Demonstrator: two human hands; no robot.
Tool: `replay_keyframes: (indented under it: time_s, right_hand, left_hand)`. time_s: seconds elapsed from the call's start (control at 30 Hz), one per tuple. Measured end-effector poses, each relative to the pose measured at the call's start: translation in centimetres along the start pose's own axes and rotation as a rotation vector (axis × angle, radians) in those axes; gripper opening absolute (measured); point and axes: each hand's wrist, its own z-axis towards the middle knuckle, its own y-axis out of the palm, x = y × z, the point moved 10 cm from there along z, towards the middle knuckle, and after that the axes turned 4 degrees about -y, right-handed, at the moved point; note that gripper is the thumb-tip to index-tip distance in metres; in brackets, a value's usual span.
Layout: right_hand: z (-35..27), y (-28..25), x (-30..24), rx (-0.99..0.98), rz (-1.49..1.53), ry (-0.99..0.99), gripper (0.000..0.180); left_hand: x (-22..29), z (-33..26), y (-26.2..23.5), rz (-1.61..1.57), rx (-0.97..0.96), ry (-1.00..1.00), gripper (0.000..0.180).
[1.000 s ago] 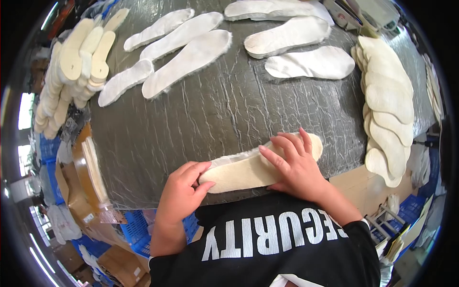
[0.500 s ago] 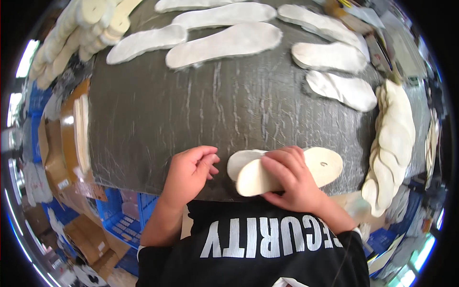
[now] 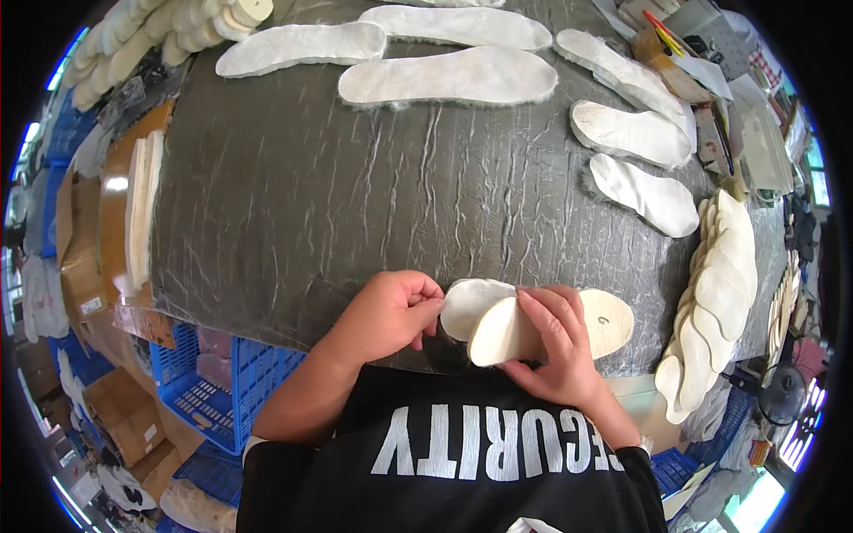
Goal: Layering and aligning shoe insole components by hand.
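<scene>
At the table's near edge my right hand (image 3: 562, 342) is closed around a cream insole (image 3: 499, 336), thumb below and fingers on top. A second cream insole (image 3: 609, 322) with a small mark sticks out to the right from beneath this hand. Under them, a white insole (image 3: 475, 304) shows its rounded end on the left. My left hand (image 3: 397, 309) has thumb and fingertips pinched together at that rounded end, touching its edge. The middle of the white insole is hidden by the cream one and my right hand.
White fleece-edged insoles (image 3: 449, 78) lie across the far side and right of the dark table (image 3: 293, 195). An overlapping row of cream insoles (image 3: 711, 302) runs along the right. More insoles are piled (image 3: 151, 35) far left. A blue crate (image 3: 209, 391) stands below the left edge.
My left hand has moved right to the white insole's edge. The cream insole in my right hand has shifted slightly right, uncovering more of the white one. The view has shifted too.
</scene>
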Motion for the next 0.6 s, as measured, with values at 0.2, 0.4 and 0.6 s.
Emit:
replay_keyframes:
  time_s: [0.2, 0.4, 0.6]
  right_hand:
    - [0.3, 0.5, 0.3, -0.082, -0.025, 0.102, 0.083]
    - [0.4, 0.7, 0.9, -0.086, -0.050, 0.128, 0.082]
    - [0.3, 0.7, 0.8, -0.080, -0.040, 0.130, 0.080]
  left_hand:
    - [1.4, -0.1, 0.6, -0.029, -0.022, 0.171, 0.010]
    - [3.1, -0.5, 0.8, 0.006, -0.029, 0.256, 0.009]
    - [3.0, -0.6, 1.1, -0.031, -0.040, 0.234, 0.011]
